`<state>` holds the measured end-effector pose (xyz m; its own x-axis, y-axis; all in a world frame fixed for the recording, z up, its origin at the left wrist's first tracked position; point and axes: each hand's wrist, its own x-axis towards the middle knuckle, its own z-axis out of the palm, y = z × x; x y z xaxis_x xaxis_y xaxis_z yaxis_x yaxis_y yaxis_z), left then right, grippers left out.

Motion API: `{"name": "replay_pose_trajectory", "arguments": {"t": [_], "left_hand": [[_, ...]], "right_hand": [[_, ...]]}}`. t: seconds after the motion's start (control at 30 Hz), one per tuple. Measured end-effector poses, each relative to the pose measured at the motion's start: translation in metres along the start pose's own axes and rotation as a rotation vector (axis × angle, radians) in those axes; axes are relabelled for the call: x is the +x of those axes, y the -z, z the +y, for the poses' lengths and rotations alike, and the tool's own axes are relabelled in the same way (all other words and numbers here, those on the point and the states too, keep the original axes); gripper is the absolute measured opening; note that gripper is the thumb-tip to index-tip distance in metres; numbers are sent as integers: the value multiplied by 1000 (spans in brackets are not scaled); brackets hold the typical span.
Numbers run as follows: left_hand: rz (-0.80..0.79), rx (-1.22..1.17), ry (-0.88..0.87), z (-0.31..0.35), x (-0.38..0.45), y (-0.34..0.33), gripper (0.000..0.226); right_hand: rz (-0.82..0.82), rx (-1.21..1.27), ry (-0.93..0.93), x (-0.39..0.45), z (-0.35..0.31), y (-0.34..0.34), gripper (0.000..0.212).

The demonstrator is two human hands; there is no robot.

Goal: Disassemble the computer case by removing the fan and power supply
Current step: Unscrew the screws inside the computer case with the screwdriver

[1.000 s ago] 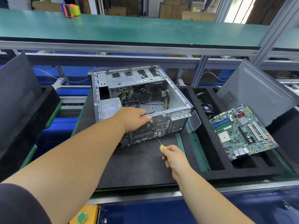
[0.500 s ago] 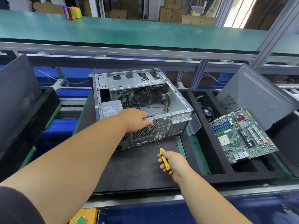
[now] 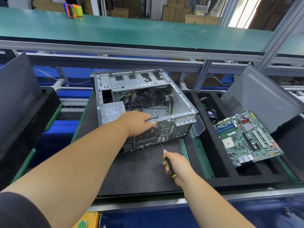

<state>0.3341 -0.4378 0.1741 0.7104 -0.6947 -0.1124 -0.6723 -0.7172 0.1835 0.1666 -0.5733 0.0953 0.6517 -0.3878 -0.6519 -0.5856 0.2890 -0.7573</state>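
1. Far left first: the power supply (image 3: 113, 112) sits in the near-left corner of the computer case (image 3: 179, 97), labelled face up and not yet removed. Leave it alone until the fan is free.
2. The left hand (image 3: 136, 122) grips the top edge of the case's rear panel, fingers curled over the rim and thumb on the outer face. Its job is to brace, so press down and back to stop the case sliding on the dark mat (image 3: 131, 171) that covers the counter.
3. Below that hand is the round fan grille (image 3: 148, 133); the fan behind it is mostly hidden. The screw being worked appears to sit at the grille's lower right corner.
4. The screwdriver (image 3: 160, 143) runs from there down to its yellow-and-black handle. Keep the shaft in line with the screw and push in while turning, or the tip may slip out.
5. The right hand (image 3: 178, 167) wraps closed around the handle. Turn from the wrist in short strokes and catch the screw as it loosens.
6. Far right, a motherboard (image 3: 246, 137) rests in the foam tray (image 3: 218, 178), well apart from the work.
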Motion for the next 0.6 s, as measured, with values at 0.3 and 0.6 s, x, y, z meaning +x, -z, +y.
{"name": "replay_pose_trajectory", "arguments": {"t": [0.3, 0.6], "left_hand": [[11, 10, -7, 0, 0, -1, 40], [4, 8, 4, 1, 0, -1, 41]], "right_hand": [[-14, 104, -137, -9, -10, -4, 40], [6, -96, 2, 2, 3, 0, 30]]}}
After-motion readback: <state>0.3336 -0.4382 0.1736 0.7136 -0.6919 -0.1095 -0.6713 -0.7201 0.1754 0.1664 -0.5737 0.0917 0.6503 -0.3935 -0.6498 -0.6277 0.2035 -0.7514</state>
